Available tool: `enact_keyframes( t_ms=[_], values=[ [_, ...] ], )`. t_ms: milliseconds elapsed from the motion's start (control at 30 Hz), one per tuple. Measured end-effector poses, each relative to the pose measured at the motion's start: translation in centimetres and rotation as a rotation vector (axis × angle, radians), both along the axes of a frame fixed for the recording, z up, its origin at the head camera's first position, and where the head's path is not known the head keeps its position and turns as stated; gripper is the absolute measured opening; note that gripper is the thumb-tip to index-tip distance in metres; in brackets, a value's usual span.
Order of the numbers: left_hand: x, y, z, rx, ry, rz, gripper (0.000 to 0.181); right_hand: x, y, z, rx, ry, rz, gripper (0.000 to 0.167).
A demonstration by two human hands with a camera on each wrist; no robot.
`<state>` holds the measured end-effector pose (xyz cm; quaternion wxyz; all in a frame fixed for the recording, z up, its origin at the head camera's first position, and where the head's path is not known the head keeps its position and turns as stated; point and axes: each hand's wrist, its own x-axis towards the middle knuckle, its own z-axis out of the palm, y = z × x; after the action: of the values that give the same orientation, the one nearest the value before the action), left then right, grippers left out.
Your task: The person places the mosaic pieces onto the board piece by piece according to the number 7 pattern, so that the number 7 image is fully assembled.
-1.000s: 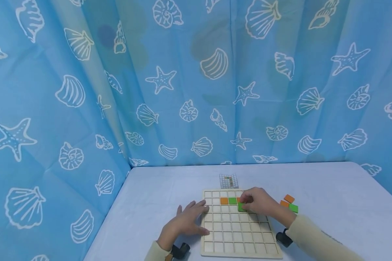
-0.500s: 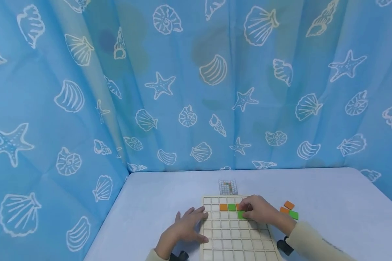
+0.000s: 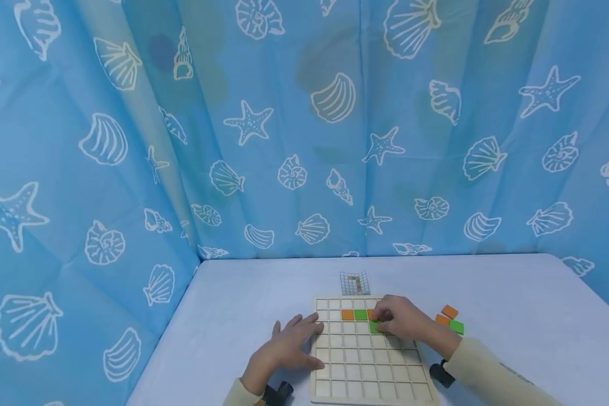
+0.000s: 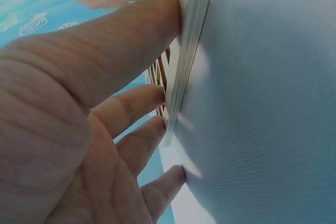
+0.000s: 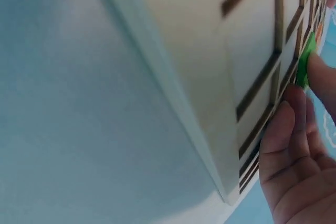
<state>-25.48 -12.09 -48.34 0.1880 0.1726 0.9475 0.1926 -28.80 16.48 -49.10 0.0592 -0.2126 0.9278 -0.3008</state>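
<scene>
A pale wooden grid board [image 3: 322, 389] lies on the table, with an orange tile [image 3: 347, 315] and a green tile [image 3: 360, 315] side by side in an upper row. Another orange tile [image 3: 370, 314] follows, partly covered by my right fingers. My right hand [image 3: 403, 321] pinches a green tile [image 3: 374, 327] just below that one; in the right wrist view this green tile [image 5: 304, 60] is tilted against the grid, thumb on its face. My left hand [image 3: 289, 345] is spread at the board's left edge, thumb [image 4: 157, 11] and some fingertips touching the rim.
Two loose orange tiles [image 3: 450, 310] and a green one [image 3: 457, 326] lie right of the board. Behind it stands a small card [image 3: 354, 283] with a printed grid and coloured squares. A blue curtain [image 3: 284, 113] with shell drawings hangs behind the white table [image 3: 233, 304].
The head view has tilted slightly down and back up, shifting the whole scene. Both hands keep nearly the same places on the board, the right one still at the green tile.
</scene>
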Motion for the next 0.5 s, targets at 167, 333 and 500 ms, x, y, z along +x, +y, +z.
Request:
enact_keyframes(
  t_ms=[167,333,500],
  values=[
    [0.23,0.03,0.37,0.007,-0.006,-0.003,0.078,0.03,0.45,0.01,-0.049,-0.029,0.032,0.008],
    [0.25,0.19,0.44,0.004,-0.004,0.002,0.078,0.21,0.67,-0.06,-0.055,-0.036,0.003,0.008],
    [0.34,0.15,0.31,-0.010,0.001,0.007,0.079,0.50,0.57,-0.09,-0.008,0.025,0.024,0.012]
  ],
)
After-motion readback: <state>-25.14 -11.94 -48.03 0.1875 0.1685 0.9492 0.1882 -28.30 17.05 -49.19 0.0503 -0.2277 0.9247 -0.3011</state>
